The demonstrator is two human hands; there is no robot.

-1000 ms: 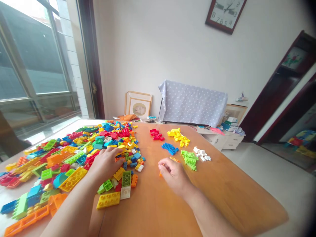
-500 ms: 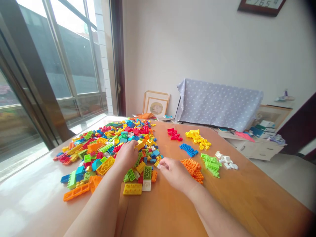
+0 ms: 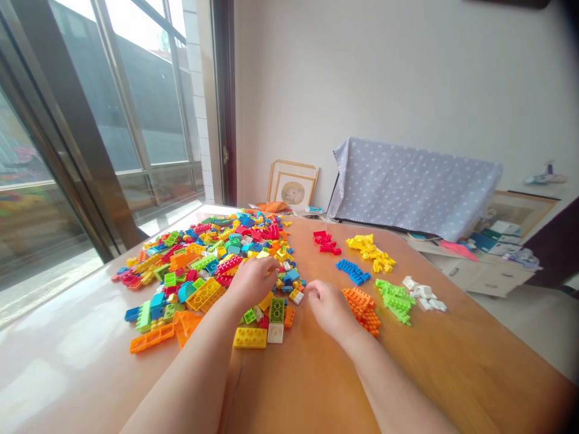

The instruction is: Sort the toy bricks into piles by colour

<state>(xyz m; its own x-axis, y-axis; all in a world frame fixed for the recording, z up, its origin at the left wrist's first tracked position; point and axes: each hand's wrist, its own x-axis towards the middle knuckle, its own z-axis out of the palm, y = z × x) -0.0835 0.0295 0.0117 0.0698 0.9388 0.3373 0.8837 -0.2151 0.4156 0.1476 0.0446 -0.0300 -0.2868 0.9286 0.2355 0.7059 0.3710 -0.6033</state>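
Note:
My left hand reaches over the right side of a heap of mixed toy building bricks. Its fingers are bent downward, and what they grip, if anything, is hidden. To the right of the heap, just above the table, my right hand has its fingers curled in, with nothing visible in them. A small white and yellow brick lies a short way left of its fingertips, apart from them. Below my left hand lie a yellow brick, a white brick and a green brick.
Sorted bricks lie on the right of the wooden table: red, yellow, blue, orange, light green and white. Behind stand a cloth-covered object and a cabinet. A window is at left.
My right hand has moved away from the small white and yellow brick, which stays by the heap. My left hand has shifted right over the heap. The camera view has turned slightly.

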